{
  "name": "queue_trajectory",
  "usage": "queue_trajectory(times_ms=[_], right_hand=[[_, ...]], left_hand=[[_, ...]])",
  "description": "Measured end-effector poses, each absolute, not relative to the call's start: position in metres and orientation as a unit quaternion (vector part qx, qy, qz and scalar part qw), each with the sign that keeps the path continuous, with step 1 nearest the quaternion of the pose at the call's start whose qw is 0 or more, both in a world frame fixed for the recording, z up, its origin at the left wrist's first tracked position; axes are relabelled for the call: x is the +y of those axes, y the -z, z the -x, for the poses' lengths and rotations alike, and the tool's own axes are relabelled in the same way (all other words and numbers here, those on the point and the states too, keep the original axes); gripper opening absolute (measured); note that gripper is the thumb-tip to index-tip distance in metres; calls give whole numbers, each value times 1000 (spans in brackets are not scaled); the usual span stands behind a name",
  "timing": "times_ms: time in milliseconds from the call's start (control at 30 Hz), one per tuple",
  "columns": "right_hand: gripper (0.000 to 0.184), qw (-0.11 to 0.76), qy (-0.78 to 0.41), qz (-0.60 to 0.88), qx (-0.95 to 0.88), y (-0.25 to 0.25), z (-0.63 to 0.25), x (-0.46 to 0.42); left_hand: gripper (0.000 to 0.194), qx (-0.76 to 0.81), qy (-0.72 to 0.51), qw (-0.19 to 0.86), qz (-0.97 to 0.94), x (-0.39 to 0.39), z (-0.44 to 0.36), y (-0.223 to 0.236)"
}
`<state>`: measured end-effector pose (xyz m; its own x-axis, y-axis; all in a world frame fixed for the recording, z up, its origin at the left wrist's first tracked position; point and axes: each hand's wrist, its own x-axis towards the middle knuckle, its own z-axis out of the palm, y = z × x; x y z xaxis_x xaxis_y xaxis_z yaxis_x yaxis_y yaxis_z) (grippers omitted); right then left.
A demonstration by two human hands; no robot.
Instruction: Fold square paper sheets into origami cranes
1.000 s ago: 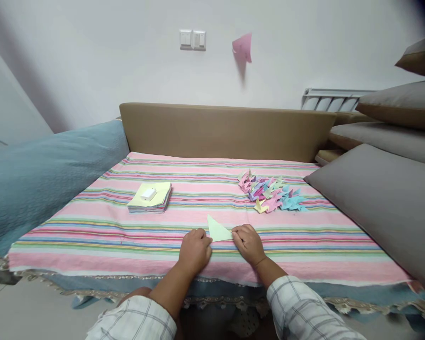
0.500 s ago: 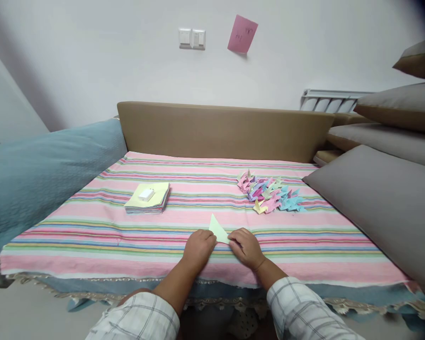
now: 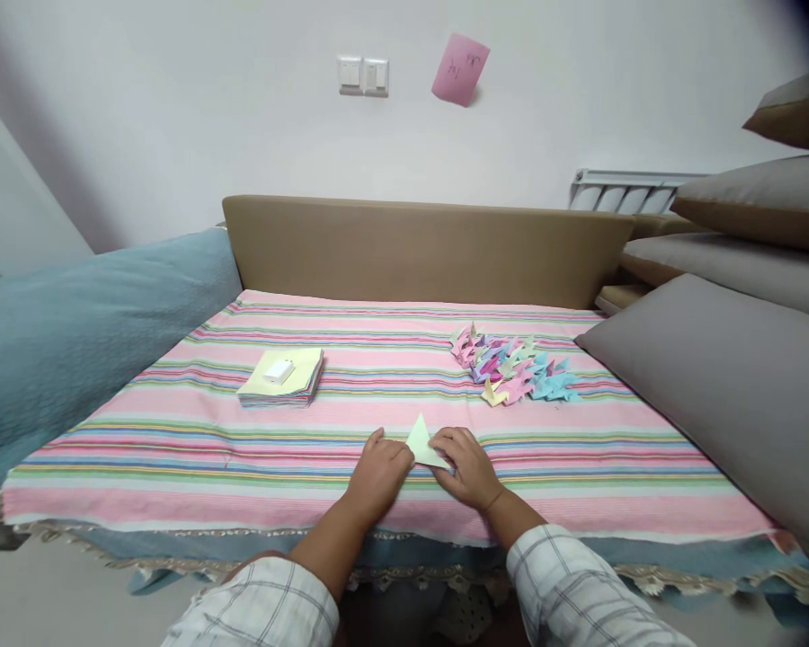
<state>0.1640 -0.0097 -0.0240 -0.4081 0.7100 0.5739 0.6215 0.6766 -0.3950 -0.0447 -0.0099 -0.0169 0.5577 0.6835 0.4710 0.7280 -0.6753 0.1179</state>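
A pale green sheet of folded paper point(image 3: 421, 444), triangular in outline, lies between my two hands over the striped cloth. My left hand point(image 3: 381, 469) pinches its left corner, with the index finger lifted a little. At the other side, my right hand point(image 3: 466, 465) grips the right corner between thumb and fingers. Beyond and to the right lies a heap of folded paper figures point(image 3: 512, 364) in pink, purple, yellow, green and blue. Farther left sits a stack of square paper sheets point(image 3: 303, 368) with a small white block point(image 3: 279, 371) on top.
A pink striped cloth point(image 3: 175, 422) covers the seat. Its brown backrest point(image 3: 418, 252) stands against the wall. A blue-covered armrest point(image 3: 108, 314) bounds the left, and grey cushions point(image 3: 728, 386) are piled at the right. A pink note point(image 3: 460, 70) hangs beside light switches point(image 3: 363, 75).
The folded paper has shifted slightly right and turned, its tip now pointing up between my hands. My right fingers have moved farther over its right side.
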Motion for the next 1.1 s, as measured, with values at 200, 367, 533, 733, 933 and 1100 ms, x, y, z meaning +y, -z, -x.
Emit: queue_trajectory(times_ms=[200,367,533,733,933,1100], right_hand=[[11,369,-63,402,-836,25,-164,-9],[13,361,-79,415,-831,22,-164,-8],[25,331,-97,461,-818,20,-161,-1],[30,311,-93,560,-762,21,-146,2],[29,282,-26,640,-714,19,-131,-3],[19,297,-10,658,-692,20,-127,-6]], left_hand=[[18,-407,254,17,877,-18,44,10],[11,-478,280,-6,832,-21,41,5],[11,-539,268,-28,798,-20,38,2],[12,-564,241,-4,789,-19,34,1],[15,-535,230,55,811,-20,35,7],[12,-471,224,129,844,-19,34,14]])
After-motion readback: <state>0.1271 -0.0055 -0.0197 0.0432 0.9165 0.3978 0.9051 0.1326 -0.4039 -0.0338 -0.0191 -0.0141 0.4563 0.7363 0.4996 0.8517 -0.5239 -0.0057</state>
